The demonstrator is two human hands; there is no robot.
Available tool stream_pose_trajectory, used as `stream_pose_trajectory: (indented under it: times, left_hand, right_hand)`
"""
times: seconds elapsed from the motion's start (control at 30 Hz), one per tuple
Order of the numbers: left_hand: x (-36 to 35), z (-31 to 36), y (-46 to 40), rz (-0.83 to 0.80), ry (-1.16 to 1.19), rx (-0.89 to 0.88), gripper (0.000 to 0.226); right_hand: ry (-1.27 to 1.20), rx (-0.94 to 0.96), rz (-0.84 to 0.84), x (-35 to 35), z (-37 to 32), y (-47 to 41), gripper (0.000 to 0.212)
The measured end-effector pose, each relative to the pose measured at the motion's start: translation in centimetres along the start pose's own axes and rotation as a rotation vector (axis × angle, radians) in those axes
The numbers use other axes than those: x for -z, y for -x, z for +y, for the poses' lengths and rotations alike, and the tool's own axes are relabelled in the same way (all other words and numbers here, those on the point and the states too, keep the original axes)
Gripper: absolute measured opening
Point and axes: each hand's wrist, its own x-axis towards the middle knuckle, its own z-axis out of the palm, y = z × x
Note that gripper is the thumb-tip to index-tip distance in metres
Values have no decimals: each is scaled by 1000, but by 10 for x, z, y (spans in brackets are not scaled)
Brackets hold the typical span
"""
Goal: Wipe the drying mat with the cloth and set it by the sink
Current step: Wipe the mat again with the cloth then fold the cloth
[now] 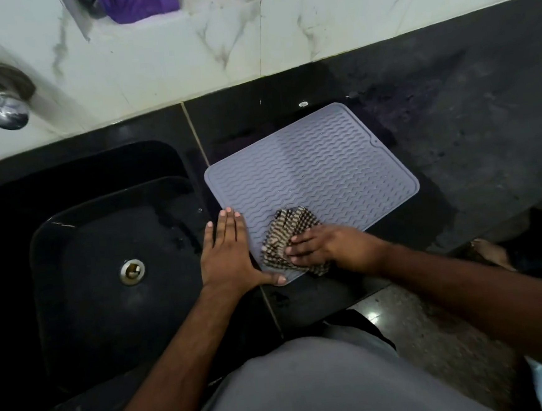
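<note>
The bench runs dark and damp-looking, with the sink sunk in at nine o'clock of the mat. The mat lies flat just beside the sink's edge, ribbed face up, its long axis tilted from seven o'clock up to one o'clock. The left hand is spread flat, fingers straight, pressing the mat's near-left corner, I'd say to pin it so it can't slide under the wiping. The right hand bears down on the bunched checked cloth, fingers splayed over it, at the mat's six o'clock edge. The hands sit close, not touching. Wiping looks under way; most of the mat lies beyond the cloth.
</note>
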Motion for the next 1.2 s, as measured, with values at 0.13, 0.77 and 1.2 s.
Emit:
stream_pose_trajectory:
  times: [0.13,0.77,1.2]
  left_hand:
    - [9,4,1,-32,-26,-5,164]
    - [31,47,-37,-253,-188,165,164]
    - [61,39,-60,-34,28,215,119]
  right_hand:
    - [92,-58,-64,47,56,14,37]
    - [255,-303,209,-6,64,-33,45]
    - [-69,-1010,694,94,132,-5,59]
